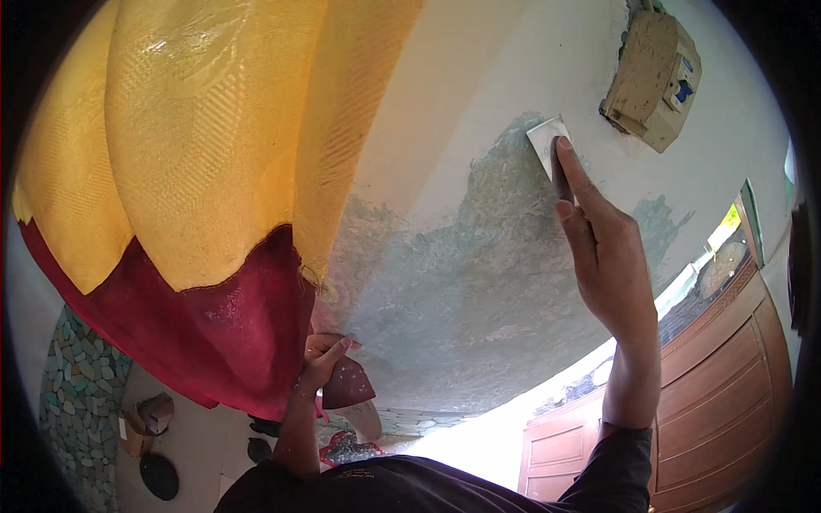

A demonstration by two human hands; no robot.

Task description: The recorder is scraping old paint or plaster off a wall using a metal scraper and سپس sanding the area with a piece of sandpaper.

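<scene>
In my right hand (611, 256) is a putty knife (547, 145) with a pale flat blade and dark handle. My index finger lies along it. The blade rests against the wall at the upper edge of a rough grey-green plaster patch (462, 274). Lower left, my left hand (325, 359) is closed beside the lower right edge of a yellow and dark red curtain (248, 316), thumb pointing right. What its fingers grip, if anything, is hidden. Just below that hand shows a reddish-brown piece with white specks (348, 385), its kind unclear.
A beige electrical box (654, 81) with a blue switch juts from the wall at upper right. Brown panelled wooden doors (718, 385) stand at lower right beside a bright opening. Lower left are a small cardboard box (137, 434), a dark round object (159, 476) and pebble-like stone cladding (81, 402).
</scene>
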